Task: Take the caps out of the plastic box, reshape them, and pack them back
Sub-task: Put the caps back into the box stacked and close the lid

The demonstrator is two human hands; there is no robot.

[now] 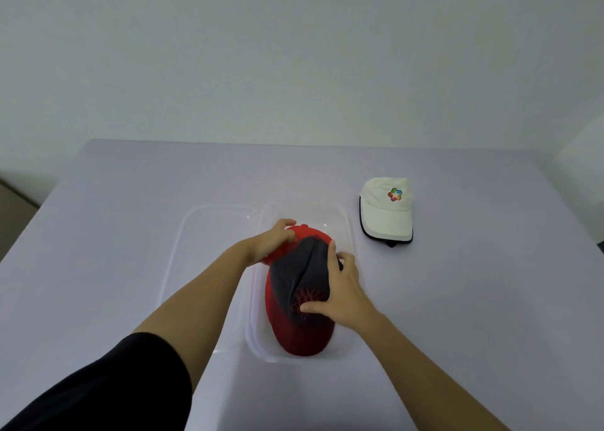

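Head view. A clear plastic box [330, 211] stands lengthwise near the middle of a pale lilac table [130, 201], with its clear lid [212, 234] lying flat and touching its left side. Inside the box lies a red and dark grey cap [304, 332]: its red brim points toward the near end and fills that end of the box, while the dark crown, creased down the middle and bearing a red emblem, rises above the rim. A red portion shows at the far end, and whether it belongs to the same cap or to a second one beneath cannot be told. Both forearms reach forward from the near edge and converge on the cap. The left hand [274, 239] comes in from the left, wrist slightly bent, and its fingers are curled over the red far end, gripping it. The right hand [343, 286] lies on the right side of the crown, palm down, with the thumb stretched along the near edge of the dark fabric by the emblem and the fingers wrapped over the far right of the crown, so that it clasps the crown between thumb and fingers. A black sleeve [114, 381] covers the left upper arm; the right arm is bare. A white cap [387, 211] with a multicoloured emblem and dark-edged brim rests on the table just beyond the box's far right corner, apart from it, brim toward the near side. A plain pale wall [294, 54] rises behind the table.
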